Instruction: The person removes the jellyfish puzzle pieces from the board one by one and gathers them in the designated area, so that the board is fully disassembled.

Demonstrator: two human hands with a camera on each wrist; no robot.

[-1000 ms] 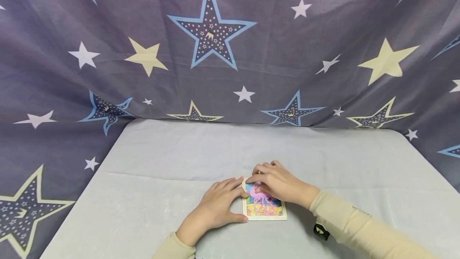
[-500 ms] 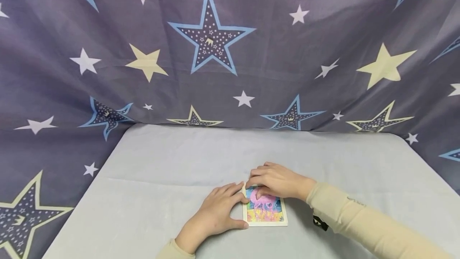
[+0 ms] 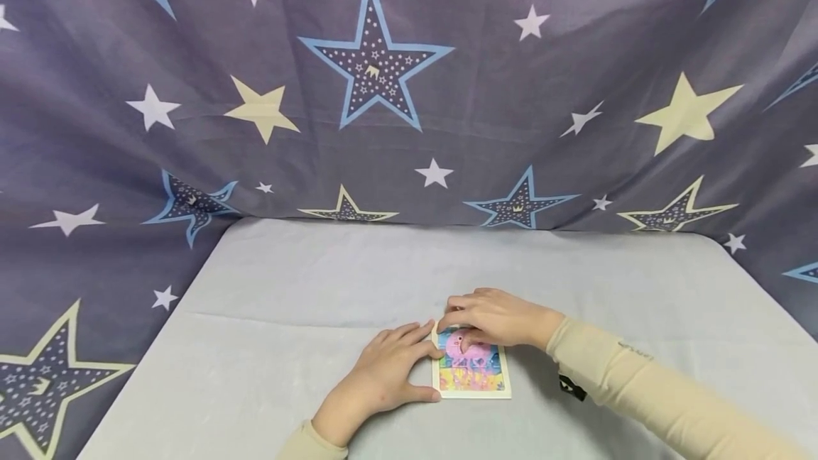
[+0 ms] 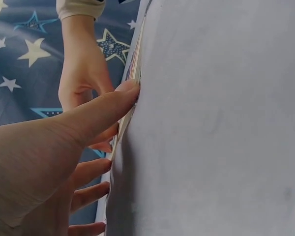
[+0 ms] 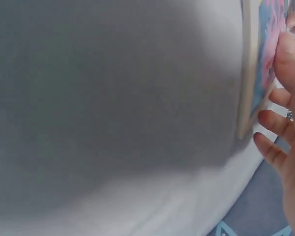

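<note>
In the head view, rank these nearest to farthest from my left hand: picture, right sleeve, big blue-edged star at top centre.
1. Picture: touching the left hand.
2. Right sleeve: off to the right.
3. Blue-edged star: on the curtain behind.

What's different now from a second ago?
Very little: the thumb of the right hand has shifted slightly rightward over the framed picture, uncovering more of the pink figure. Nothing was visibly let go. The left hand stays at the left edge, and the framed picture hasn't visibly moved.
</note>
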